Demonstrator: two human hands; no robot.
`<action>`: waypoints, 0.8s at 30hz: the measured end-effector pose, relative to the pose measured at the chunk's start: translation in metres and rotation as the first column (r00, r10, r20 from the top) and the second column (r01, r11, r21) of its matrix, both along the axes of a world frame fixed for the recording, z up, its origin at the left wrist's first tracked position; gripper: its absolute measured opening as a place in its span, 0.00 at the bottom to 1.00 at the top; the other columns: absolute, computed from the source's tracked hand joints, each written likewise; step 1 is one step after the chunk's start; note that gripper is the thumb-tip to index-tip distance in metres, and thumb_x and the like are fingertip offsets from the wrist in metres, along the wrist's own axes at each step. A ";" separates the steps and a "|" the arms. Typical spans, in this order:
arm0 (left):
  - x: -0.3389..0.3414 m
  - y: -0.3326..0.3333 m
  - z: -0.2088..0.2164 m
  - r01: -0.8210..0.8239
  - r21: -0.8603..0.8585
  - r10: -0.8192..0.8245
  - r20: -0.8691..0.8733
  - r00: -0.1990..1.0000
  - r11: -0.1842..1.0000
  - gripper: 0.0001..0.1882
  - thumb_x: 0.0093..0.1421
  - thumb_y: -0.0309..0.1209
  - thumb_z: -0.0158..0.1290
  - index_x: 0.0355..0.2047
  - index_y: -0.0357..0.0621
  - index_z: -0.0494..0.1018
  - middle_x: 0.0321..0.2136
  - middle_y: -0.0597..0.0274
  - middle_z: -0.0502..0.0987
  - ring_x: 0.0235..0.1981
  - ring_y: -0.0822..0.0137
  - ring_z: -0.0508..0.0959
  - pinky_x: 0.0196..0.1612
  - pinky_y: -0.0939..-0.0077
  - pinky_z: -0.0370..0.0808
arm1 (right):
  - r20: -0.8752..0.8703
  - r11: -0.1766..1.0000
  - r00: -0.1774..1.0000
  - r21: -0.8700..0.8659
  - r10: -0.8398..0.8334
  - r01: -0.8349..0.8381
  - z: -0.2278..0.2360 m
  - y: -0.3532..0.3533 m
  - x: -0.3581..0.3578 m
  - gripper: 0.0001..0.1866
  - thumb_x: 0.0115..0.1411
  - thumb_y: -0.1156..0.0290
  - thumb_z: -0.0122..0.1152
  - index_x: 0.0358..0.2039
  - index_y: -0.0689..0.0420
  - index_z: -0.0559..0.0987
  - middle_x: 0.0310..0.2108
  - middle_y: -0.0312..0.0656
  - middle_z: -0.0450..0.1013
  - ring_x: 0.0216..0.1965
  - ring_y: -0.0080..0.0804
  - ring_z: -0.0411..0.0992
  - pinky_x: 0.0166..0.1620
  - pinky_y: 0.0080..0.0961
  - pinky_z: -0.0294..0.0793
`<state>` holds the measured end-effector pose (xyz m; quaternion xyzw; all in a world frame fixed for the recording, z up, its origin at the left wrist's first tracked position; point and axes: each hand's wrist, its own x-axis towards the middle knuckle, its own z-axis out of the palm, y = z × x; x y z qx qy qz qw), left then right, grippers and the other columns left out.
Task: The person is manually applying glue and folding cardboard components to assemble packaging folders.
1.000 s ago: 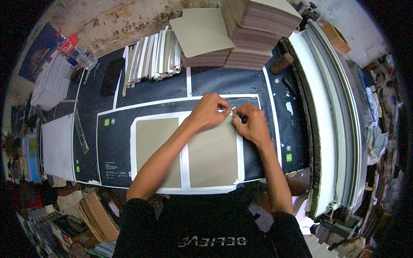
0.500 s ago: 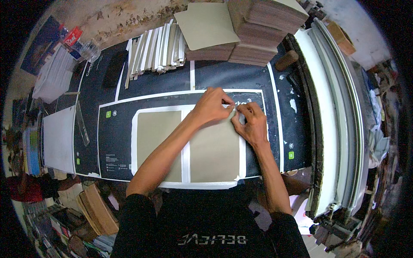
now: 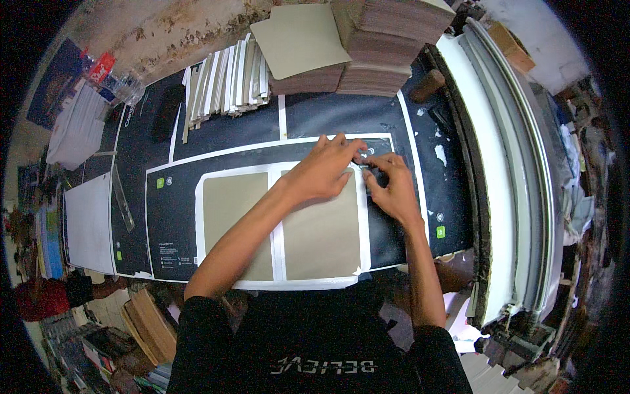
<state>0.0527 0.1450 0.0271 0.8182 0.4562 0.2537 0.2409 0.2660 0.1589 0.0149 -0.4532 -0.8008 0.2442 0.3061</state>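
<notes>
Two beige-grey boards, a left one [image 3: 233, 203] and a right one [image 3: 321, 246], lie side by side on a white-edged cover sheet [image 3: 199, 223], a white strip running between them. My left hand [image 3: 321, 169] reaches across the right board to its far right corner, fingers bent forward and thumb apart. My right hand [image 3: 396, 188] meets it there from the right, with thumb and forefinger spread. The fingertips of both hands nearly touch over that corner, which they partly hide. Nothing can be made out between them.
Beneath the cover is a dark printed sheet [image 3: 172, 217] with white borders. A bundle of board strips [image 3: 226, 82] and tall stacks of boards [image 3: 374, 52] stand at the back. A long white and grey machine [image 3: 499, 177] borders the right side. A plastic bottle [image 3: 128, 85] lies back left.
Both hands have loosened from a close pinch at the corner. My left thumb has drawn back toward me, and its fingers reach farther forward. The whole view has shifted slightly.
</notes>
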 end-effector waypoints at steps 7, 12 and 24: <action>-0.003 0.009 0.013 0.037 -0.040 -0.039 -0.048 0.998 0.999 0.35 0.55 0.21 0.59 0.63 0.44 0.61 0.43 0.56 0.77 0.53 0.52 0.74 0.62 0.45 0.58 | -0.006 1.000 1.000 -0.013 -0.003 0.003 -0.003 0.003 -0.004 0.16 0.54 0.71 0.66 0.43 0.62 0.84 0.37 0.53 0.76 0.44 0.51 0.73 0.53 0.41 0.72; -0.004 0.009 0.008 0.031 0.019 -0.030 -0.050 0.998 0.999 0.36 0.54 0.20 0.59 0.63 0.44 0.61 0.41 0.56 0.77 0.51 0.53 0.75 0.57 0.51 0.61 | -0.013 0.998 1.000 -0.059 0.016 -0.016 0.002 0.001 -0.009 0.13 0.54 0.71 0.66 0.39 0.62 0.84 0.36 0.52 0.76 0.43 0.50 0.74 0.52 0.42 0.73; -0.003 0.001 0.011 0.004 -0.023 -0.004 0.015 1.000 1.000 0.31 0.59 0.21 0.55 0.63 0.43 0.59 0.38 0.56 0.79 0.50 0.51 0.77 0.61 0.43 0.61 | -0.018 1.000 1.000 -0.010 -0.011 0.011 -0.007 0.003 -0.017 0.10 0.52 0.71 0.66 0.34 0.62 0.85 0.34 0.52 0.78 0.41 0.50 0.75 0.51 0.41 0.74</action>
